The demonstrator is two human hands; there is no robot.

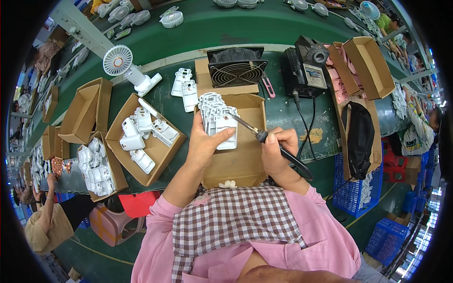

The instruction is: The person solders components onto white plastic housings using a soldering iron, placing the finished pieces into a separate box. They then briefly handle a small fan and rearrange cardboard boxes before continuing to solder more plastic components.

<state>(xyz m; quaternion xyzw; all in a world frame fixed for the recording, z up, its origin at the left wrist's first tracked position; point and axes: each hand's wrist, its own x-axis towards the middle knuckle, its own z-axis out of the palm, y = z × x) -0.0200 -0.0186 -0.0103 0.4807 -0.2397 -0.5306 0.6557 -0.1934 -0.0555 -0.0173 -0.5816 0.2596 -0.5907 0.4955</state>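
Observation:
Between the fingers and thumb of my left hand (204,144) is a white plastic fan housing (221,118) with small electronic parts inside, held over a cardboard box (250,162). My right hand (279,150) grips a soldering iron (259,135) by its black handle, and the thin metal tip points at the upper part of the housing. Whether the tip touches it I cannot tell. Beyond my left hand, more white housings (190,95) lie on the green bench.
A box of white housings (177,137) stands left, near an assembled white handheld fan (118,61). Behind the work sit a black cooling fan (237,73), pink tweezers (269,87) and a black soldering station (309,70). A black pouch (357,139) lies right. A co-worker (49,221) is at left.

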